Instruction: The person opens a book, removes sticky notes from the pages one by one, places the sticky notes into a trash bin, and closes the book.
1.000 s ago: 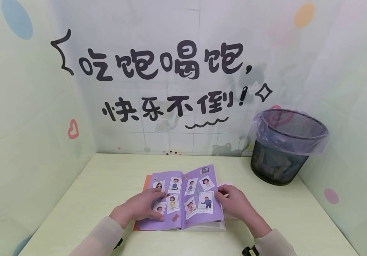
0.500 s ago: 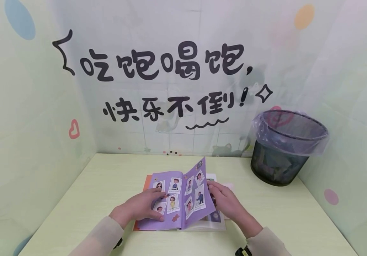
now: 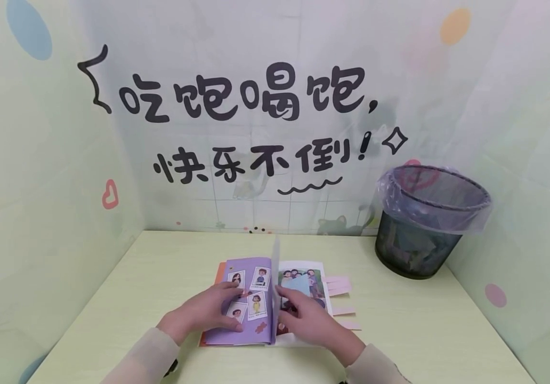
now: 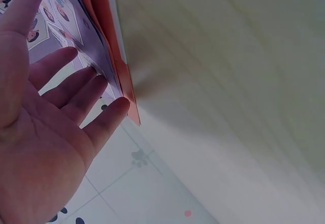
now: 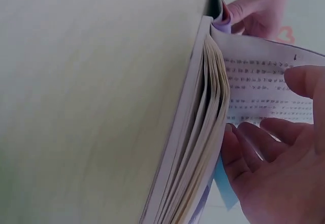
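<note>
An open book lies on the table, its left purple page printed with cartoon portraits. My left hand rests spread on that page, fingers apart, near the orange cover edge. One page stands nearly upright at the spine. My right hand is on its right side; in the right wrist view, the thumb and loosely bent fingers lie against the page's printed text side. Beneath, the right page shows a colour picture with a light blue paper piece over it.
Several pink paper tabs stick out past the book's right edge. A black mesh bin with a translucent liner stands at the back right of the table. Printed cloth walls enclose the back and sides.
My right hand has moved left, turning the purple right page up from nearly flat to upright. The picture page beneath and pink tabs have come into view. My left hand has stayed put.
</note>
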### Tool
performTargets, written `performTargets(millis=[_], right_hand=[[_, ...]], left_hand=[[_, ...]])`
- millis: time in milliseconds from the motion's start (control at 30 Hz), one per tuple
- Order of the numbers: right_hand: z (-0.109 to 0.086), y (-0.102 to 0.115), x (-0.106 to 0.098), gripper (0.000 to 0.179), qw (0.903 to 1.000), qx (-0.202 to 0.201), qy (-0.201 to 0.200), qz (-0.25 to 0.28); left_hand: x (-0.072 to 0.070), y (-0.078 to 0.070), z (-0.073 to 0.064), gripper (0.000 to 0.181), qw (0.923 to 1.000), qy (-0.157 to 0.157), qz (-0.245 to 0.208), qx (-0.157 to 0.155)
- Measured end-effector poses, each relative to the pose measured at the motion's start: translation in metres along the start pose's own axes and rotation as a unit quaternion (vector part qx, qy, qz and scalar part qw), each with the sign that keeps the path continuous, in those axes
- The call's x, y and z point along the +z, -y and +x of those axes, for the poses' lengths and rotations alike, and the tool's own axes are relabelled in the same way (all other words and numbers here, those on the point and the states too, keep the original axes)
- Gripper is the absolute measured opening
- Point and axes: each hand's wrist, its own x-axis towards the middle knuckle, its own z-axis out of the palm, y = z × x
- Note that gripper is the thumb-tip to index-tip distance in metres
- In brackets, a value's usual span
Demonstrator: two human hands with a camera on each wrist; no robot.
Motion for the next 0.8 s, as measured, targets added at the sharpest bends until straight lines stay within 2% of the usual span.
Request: performTargets(millis=[267, 367, 500, 600, 800], right_hand=[[-0.002, 0.010, 0.010, 0.067, 0.9950, -0.032, 0.034, -0.088], [-0.002, 0.011, 0.012, 0.065, 0.9925, -0.030, 0.044, -0.110], [-0.003, 0.012, 0.016, 0.063, 0.9875, -0.021, 0.052, -0.147], [-0.003, 0.013, 0.018, 0.062, 0.9836, -0.022, 0.057, -0.169], [-0.001, 0.014, 0.021, 0.060, 0.9775, -0.023, 0.071, -0.197]], left_hand=[[-0.002, 0.010, -0.005, 0.090, 0.9996, -0.020, 0.004, 0.020], [-0.002, 0.016, -0.006, 0.084, 0.9990, -0.030, 0.012, 0.031], [-0.004, 0.022, -0.008, 0.077, 0.9988, -0.036, 0.017, 0.028], [-0.006, 0.026, -0.011, 0.079, 0.9987, -0.039, 0.030, 0.014], [-0.010, 0.030, -0.013, 0.076, 0.9973, -0.032, 0.042, -0.050]])
